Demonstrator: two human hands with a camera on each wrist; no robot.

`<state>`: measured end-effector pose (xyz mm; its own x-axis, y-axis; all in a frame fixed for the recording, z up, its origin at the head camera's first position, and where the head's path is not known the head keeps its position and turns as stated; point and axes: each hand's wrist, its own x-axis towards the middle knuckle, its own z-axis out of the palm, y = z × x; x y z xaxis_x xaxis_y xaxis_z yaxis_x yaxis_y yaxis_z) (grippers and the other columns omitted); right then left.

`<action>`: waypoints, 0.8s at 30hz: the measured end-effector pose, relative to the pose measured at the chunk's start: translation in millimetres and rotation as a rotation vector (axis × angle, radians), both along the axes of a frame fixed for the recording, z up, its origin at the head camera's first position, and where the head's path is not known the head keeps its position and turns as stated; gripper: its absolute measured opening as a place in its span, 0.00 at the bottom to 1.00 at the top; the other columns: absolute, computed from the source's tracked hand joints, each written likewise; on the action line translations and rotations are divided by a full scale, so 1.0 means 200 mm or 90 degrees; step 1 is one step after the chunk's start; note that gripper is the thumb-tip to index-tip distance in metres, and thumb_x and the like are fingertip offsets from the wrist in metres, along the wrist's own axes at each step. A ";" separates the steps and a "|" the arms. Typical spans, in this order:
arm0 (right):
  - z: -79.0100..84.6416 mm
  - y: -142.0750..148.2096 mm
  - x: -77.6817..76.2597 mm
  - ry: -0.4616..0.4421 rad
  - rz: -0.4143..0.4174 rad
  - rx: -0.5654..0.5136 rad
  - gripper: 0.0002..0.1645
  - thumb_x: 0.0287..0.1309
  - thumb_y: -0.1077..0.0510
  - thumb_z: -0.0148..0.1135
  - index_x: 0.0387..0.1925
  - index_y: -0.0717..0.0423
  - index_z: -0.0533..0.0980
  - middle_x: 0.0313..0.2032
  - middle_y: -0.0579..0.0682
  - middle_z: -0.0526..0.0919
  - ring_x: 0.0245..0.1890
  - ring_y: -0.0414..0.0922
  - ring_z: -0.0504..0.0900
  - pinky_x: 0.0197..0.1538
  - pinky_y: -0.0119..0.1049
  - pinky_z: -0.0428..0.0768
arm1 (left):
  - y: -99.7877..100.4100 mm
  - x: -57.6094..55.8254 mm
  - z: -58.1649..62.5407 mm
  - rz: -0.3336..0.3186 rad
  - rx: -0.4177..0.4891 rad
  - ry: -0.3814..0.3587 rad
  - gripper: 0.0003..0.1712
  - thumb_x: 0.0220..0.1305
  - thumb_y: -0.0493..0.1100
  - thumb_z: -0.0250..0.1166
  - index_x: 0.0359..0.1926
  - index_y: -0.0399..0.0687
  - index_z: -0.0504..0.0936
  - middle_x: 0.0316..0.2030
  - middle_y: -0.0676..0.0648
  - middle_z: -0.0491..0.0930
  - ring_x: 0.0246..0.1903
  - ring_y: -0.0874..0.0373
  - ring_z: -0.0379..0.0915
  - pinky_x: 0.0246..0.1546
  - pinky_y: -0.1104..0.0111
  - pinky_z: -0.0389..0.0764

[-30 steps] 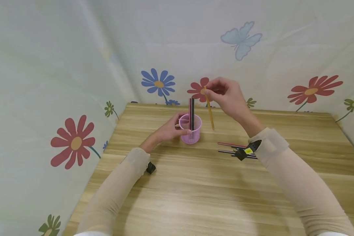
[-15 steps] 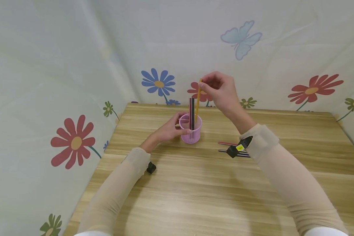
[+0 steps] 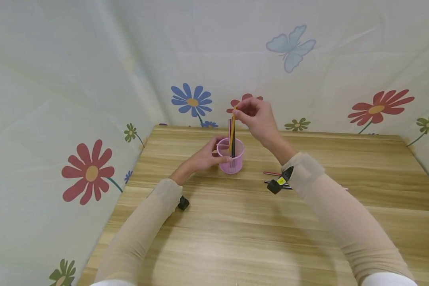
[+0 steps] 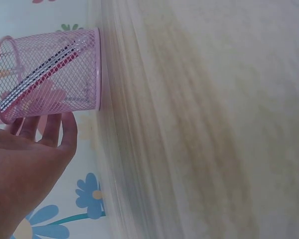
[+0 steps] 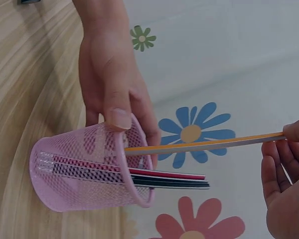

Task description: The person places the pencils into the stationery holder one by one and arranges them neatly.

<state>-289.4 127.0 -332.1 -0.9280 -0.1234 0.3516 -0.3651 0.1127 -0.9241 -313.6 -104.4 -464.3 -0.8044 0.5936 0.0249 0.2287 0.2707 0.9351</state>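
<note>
A pink mesh pen cup [image 3: 238, 163] stands upright on the wooden table. My left hand [image 3: 203, 159] holds it from the left, thumb at the rim and fingers round the far side. Red and black pencils [image 5: 179, 183] lean together inside, their upper ends above the rim. Over the cup, my right hand [image 3: 259, 121] pinches a yellow pencil [image 5: 204, 145] near its top end between thumb and fingertips. In the right wrist view the pencil's lower end passes just inside the rim, close to my left thumb.
Several more pencils [image 3: 271, 173] lie on the table [image 3: 207, 238] to the right of the cup, partly hidden behind my right wrist camera [image 3: 275, 186]. A flower-printed curtain [image 3: 218, 59] hangs along the table's back and left edges.
My right hand has moved left, carrying the yellow pencil from beside the cup to over it, then lowering its end inside the rim. The left hand and cup have stayed in place.
</note>
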 end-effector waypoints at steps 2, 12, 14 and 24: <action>-0.03 -0.01 -0.01 -0.015 -0.003 0.005 0.09 0.69 0.60 0.72 0.44 0.61 0.83 0.41 0.54 0.86 0.41 0.53 0.84 0.46 0.32 0.85 | 0.00 0.00 0.00 0.001 -0.005 -0.001 0.50 0.67 0.49 0.76 0.80 0.48 0.57 0.73 0.47 0.66 0.72 0.51 0.66 0.71 0.56 0.74; -0.18 -0.04 -0.04 -0.077 -0.009 0.007 0.08 0.70 0.60 0.71 0.46 0.60 0.82 0.43 0.54 0.86 0.44 0.51 0.83 0.51 0.34 0.85 | -0.01 0.02 0.01 0.005 -0.011 -0.009 0.50 0.68 0.50 0.75 0.81 0.47 0.56 0.74 0.47 0.65 0.73 0.50 0.65 0.72 0.54 0.73; -0.19 -0.05 -0.04 -0.084 -0.011 0.005 0.08 0.70 0.61 0.70 0.46 0.60 0.82 0.43 0.54 0.86 0.44 0.49 0.83 0.52 0.35 0.85 | 0.00 0.02 0.01 0.003 -0.007 -0.007 0.50 0.68 0.49 0.75 0.81 0.47 0.56 0.74 0.46 0.65 0.73 0.50 0.65 0.72 0.54 0.73; -0.25 -0.06 -0.07 -0.120 -0.029 0.009 0.09 0.71 0.60 0.70 0.47 0.60 0.82 0.44 0.54 0.85 0.46 0.48 0.83 0.54 0.38 0.86 | 0.00 0.01 0.02 0.006 -0.005 -0.008 0.48 0.67 0.48 0.76 0.79 0.50 0.58 0.73 0.48 0.66 0.72 0.52 0.66 0.71 0.56 0.74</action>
<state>-304.4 114.6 -382.2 -0.9820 -0.0837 0.1692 -0.1796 0.1378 -0.9740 -311.9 -104.5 -460.8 -0.8100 0.5863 0.0104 0.2150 0.2804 0.9355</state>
